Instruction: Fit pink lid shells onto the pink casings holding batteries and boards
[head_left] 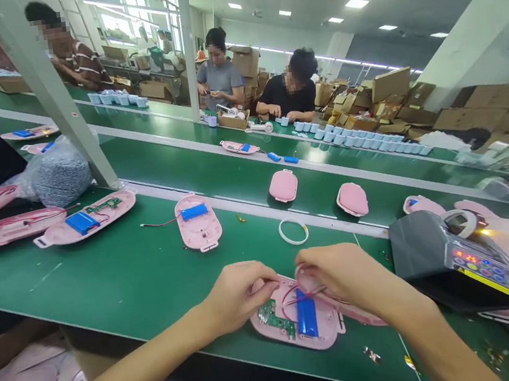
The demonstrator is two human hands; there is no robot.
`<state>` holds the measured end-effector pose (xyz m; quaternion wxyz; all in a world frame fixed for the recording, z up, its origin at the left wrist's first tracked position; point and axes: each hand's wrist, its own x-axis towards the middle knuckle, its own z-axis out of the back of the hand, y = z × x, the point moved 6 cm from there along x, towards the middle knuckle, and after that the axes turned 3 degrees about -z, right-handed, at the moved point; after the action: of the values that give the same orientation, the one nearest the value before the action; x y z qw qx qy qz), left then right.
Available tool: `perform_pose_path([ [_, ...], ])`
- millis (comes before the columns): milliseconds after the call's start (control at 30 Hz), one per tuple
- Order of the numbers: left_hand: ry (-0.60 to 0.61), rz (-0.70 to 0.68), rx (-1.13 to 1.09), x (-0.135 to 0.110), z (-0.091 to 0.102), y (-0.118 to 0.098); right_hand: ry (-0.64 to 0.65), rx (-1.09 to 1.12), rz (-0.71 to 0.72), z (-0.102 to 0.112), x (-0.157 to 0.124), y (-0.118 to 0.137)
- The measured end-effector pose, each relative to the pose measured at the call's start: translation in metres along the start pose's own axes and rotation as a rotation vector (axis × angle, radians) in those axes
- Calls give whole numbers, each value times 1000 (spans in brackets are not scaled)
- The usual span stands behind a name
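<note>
A pink plastic shell (296, 329) lies open on the green table near the front edge, with a blue battery (307, 317), a green circuit board (276, 319) and red wires inside it. My left hand (237, 294) is closed in a pinch at the shell's left rim. My right hand (341, 276) is closed over the shell's upper right, fingers pinching the red wires and a clear ring-shaped part that I cannot name.
A second pink shell with a battery (197, 220) and a white ring (293, 231) lie further back. A grey tape dispenser (461, 260) stands at right among pink shells. Closed pink cases (283, 185) ride the conveyor. Three people work across the belt.
</note>
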<state>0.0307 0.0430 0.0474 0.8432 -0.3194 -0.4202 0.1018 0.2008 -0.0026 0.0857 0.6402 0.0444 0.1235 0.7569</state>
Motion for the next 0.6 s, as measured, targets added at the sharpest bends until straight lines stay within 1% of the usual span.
perform_pose_path([
  [33, -36, -48, 42, 0, -1, -4, 77, -71, 13, -8, 11, 12],
  [67, -80, -77, 79, -1, -1, -6, 118, -101, 22, -14, 21, 22],
  [133, -161, -51, 117, -4, -3, -2, 120, -56, 47, -21, 34, 36],
  [200, -207, 21, 96, -8, -6, 7, 85, 64, 64, -21, 41, 38],
  [267, -206, 107, 3, -12, -10, 17, 50, 171, 86, -17, 42, 34],
  [300, -208, 174, -76, -13, -11, 23, 40, 205, 95, -15, 43, 31],
  [367, -235, 357, -288, -16, -12, 36, 13, 261, 91, -11, 43, 25],
  [433, -264, 540, -468, -19, -13, 46, -32, 329, 40, -11, 42, 20],
  [467, -275, 599, -516, -20, -13, 49, -53, 344, 1, -12, 42, 18],
  [500, -276, 630, -534, -20, -13, 49, -66, 335, -45, -16, 42, 16],
  [600, -280, 656, -519, -18, -10, 49, -86, 222, -176, -30, 41, 13],
])
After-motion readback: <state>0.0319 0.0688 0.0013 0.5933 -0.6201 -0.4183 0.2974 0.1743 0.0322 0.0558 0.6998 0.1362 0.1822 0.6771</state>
